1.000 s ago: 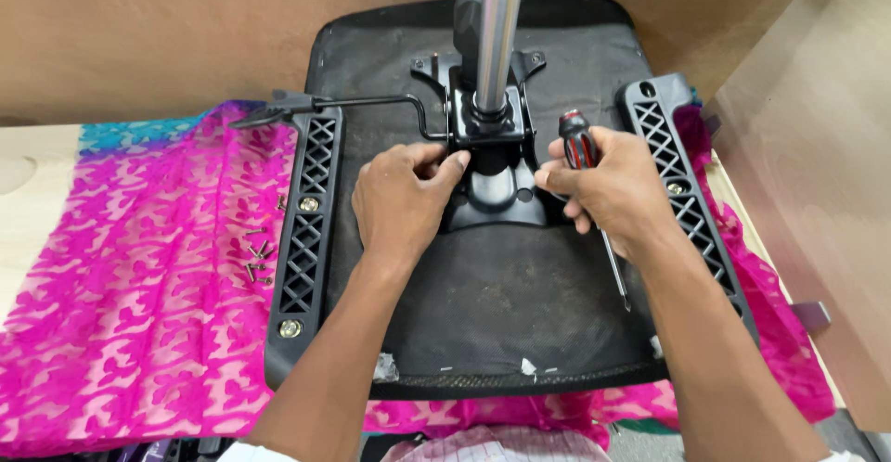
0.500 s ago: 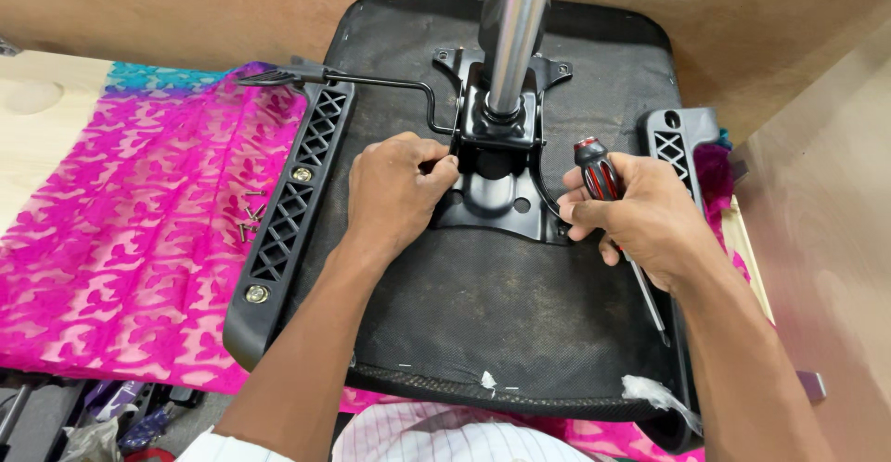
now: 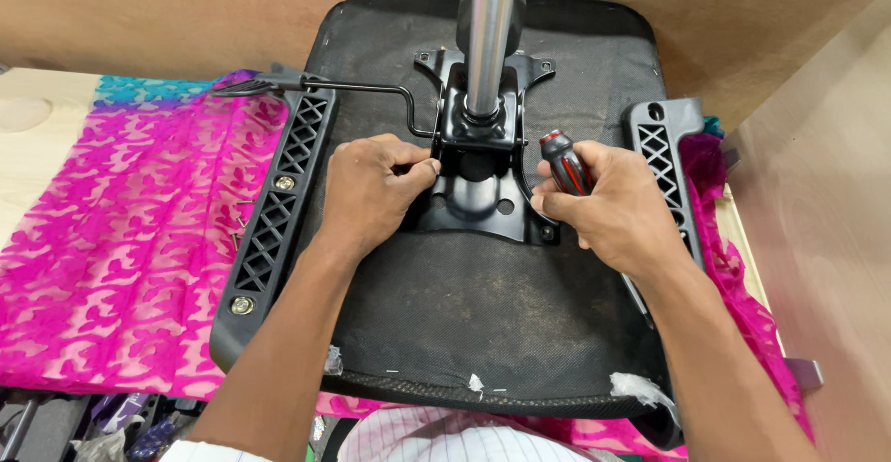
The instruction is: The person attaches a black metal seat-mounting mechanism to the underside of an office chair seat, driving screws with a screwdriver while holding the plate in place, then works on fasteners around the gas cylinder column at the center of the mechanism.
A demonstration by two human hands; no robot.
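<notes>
An upturned black office chair seat (image 3: 483, 304) lies in front of me with its black metal mechanism plate (image 3: 478, 198) and a chrome gas cylinder (image 3: 487, 35) standing up from it. My left hand (image 3: 371, 193) rests on the plate's left edge, fingertips pinched together at a small part I cannot make out. My right hand (image 3: 608, 207) presses on the plate's right edge while holding a screwdriver (image 3: 564, 167) with a red and black handle; its shaft runs back under my wrist.
Black lattice armrest brackets sit on both sides, the left armrest bracket (image 3: 274, 216) and the right armrest bracket (image 3: 664, 160). A black lever (image 3: 325, 84) sticks out to the left. Pink patterned cloth (image 3: 121, 258) covers the table, with loose screws (image 3: 239, 221) on it. A wooden wall (image 3: 817, 202) stands close on the right.
My view has shifted, so the seat sits more centred in the frame. Both hands stay on the mechanism plate; the right hand still holds the screwdriver.
</notes>
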